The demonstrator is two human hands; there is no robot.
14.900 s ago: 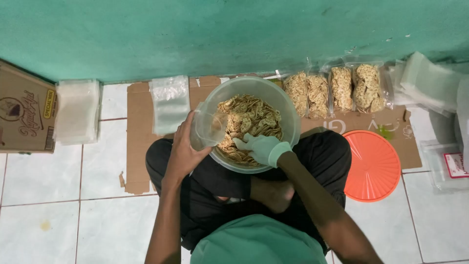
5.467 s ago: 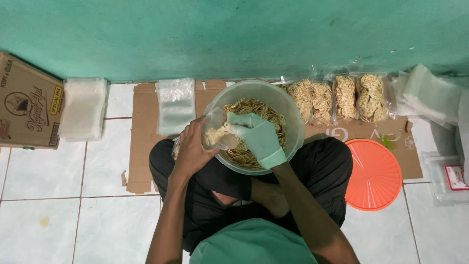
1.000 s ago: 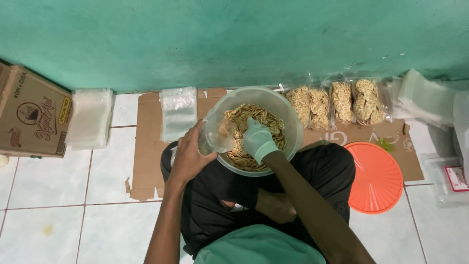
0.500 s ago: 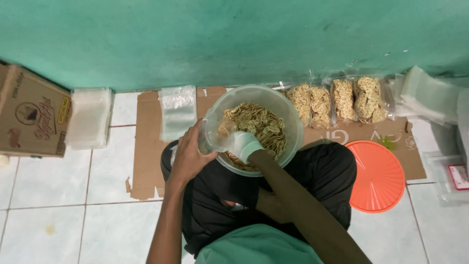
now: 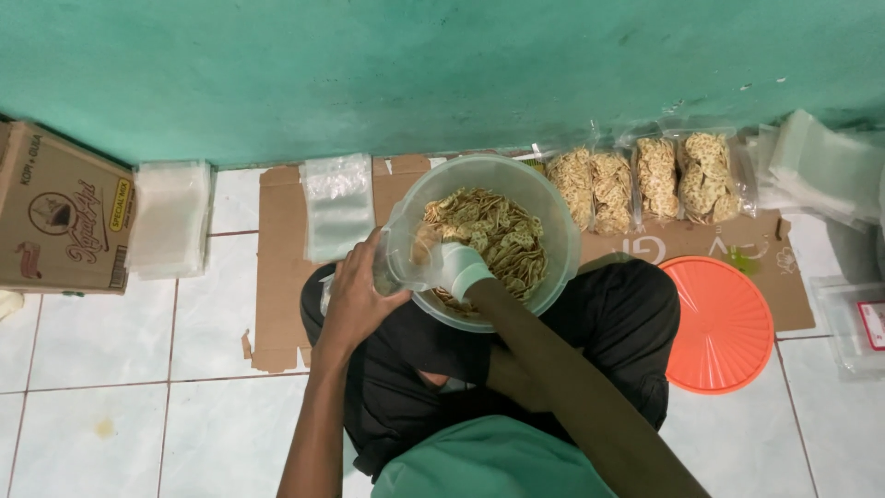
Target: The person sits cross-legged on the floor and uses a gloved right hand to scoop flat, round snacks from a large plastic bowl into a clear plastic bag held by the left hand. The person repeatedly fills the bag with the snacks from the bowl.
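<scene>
A clear plastic tub (image 5: pixel 553 221) of small tan crackers (image 5: pixel 498 235) rests on my lap. My left hand (image 5: pixel 355 295) holds a clear plastic bag (image 5: pixel 410 254) open at the tub's left rim. My right hand (image 5: pixel 461 267), in a pale green glove, is closed on a handful of crackers and pushed into the bag's mouth. Some crackers show inside the bag.
Several filled cracker bags (image 5: pixel 645 180) lean on the green wall at the right. An orange lid (image 5: pixel 724 323) lies right of my knee. Stacks of empty bags (image 5: pixel 336 203) lie on flattened cardboard (image 5: pixel 277 295); a cardboard box (image 5: pixel 55 212) stands far left.
My gloved right hand has come out of the cracker pile and moved left into the bag's mouth. The left hand keeps the bag at the tub's rim.
</scene>
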